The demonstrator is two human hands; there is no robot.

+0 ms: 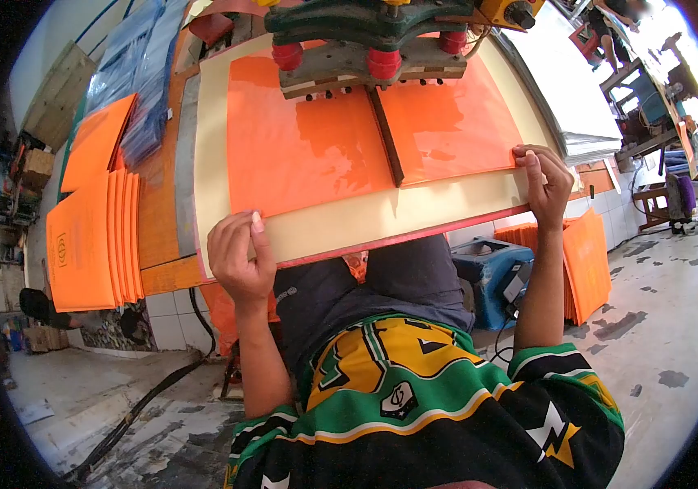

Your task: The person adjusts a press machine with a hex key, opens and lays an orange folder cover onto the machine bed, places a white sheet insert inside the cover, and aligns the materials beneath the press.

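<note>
An orange plastic-covered sheet lies opened flat on a cream board with a red front edge. A dark bar runs down its middle. My left hand pinches the sheet's near left corner between thumb and fingers. At the near right corner, my right hand pinches the sheet in the same way. Above the sheet's far part stands a green and grey machine head with red knobs, hiding what lies beneath it.
Orange folders are stacked at the left, near clear plastic sheets. White sheets lie at the right. Below are a blue container and more orange folders. Another person is at the far right.
</note>
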